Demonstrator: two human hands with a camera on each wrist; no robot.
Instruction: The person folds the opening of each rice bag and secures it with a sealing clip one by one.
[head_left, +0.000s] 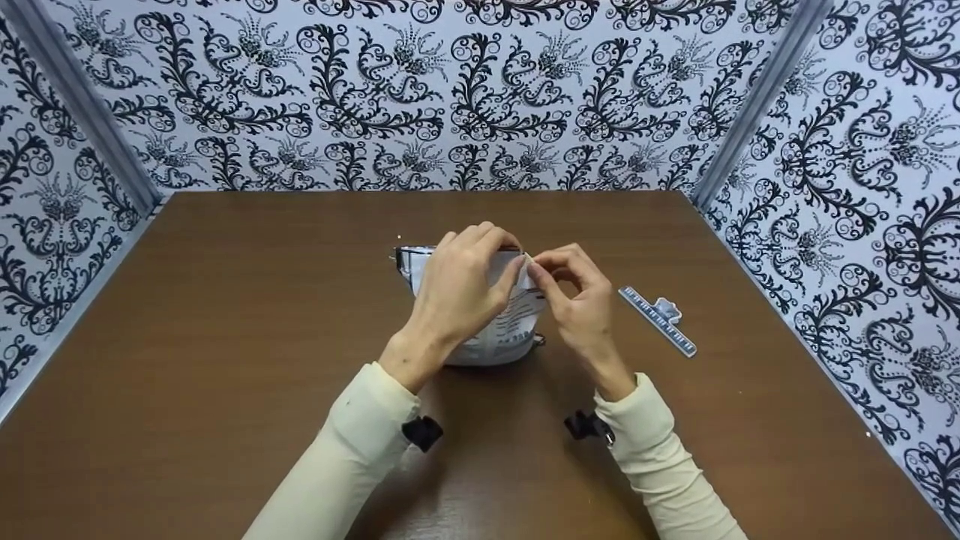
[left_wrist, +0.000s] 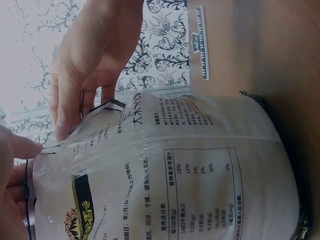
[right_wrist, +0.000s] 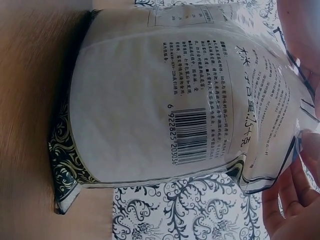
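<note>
Left hand (head_left: pixel 465 283): thumb and fingers pinch the upper edge of the bag, a bulging white plastic sack (head_left: pixel 495 341) printed with black text, a table of figures and a barcode. Right hand (head_left: pixel 581 304): thumb and forefinger grip the same edge close by, toward its right end. Neither is free.

Bag stands upright on the brown wood-grain worktop (head_left: pixel 225 337), in front of the person, base down, well filled. Its upper edge is up and creased between the hands, not rolled down. Whether the mouth is unsealed I cannot tell.

Right of the bag, near the right hand but apart from it: a long pale blue-grey clip with a shaped tab (head_left: pixel 660 322), lying on the worktop, untouched.

Progress, my judgement: bag placed and edge in hand, so early to middle; work at the edge looks unfinished, and nothing is fastened over it.

Beyond: white wall panels with black scrollwork (head_left: pixel 405 90).
</note>
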